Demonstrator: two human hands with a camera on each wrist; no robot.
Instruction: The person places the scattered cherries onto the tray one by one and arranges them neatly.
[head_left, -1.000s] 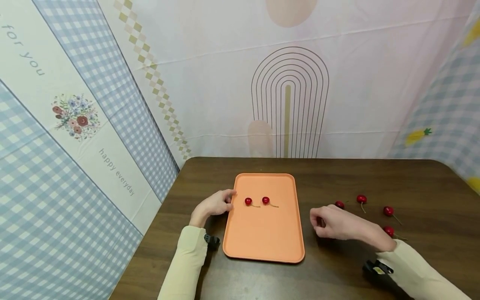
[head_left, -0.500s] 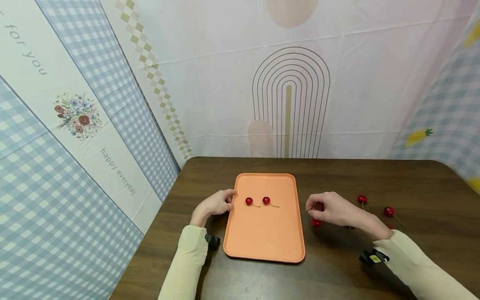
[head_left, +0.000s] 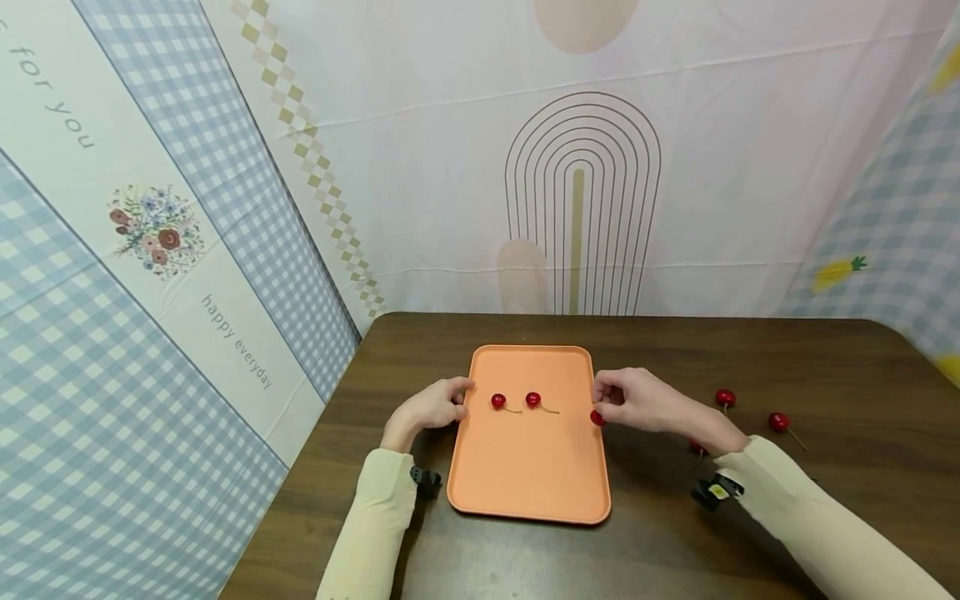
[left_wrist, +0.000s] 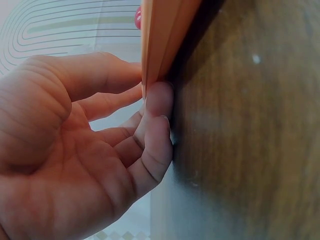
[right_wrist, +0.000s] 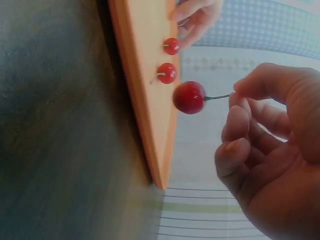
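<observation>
My right hand pinches a red cherry by its thin stem between thumb and forefinger. In the head view that cherry overlaps the right rim of the orange tray. Two more cherries, a left one and a right one, lie side by side on the tray, stems toward the right. At the tray's left rim, my left hand grips the edge, thumb at the top of the rim and fingertips low against its outer side, close to the table, as the left wrist view shows.
Right of the tray, loose cherries lie on the dark wooden table: one at the back, another farther right, and one partly hidden by the right wrist. A patterned cloth hangs behind the table.
My right hand has lifted the cherry off the table and carried it left and away from me to the tray's right rim. The left hand and the tray have stayed put.
</observation>
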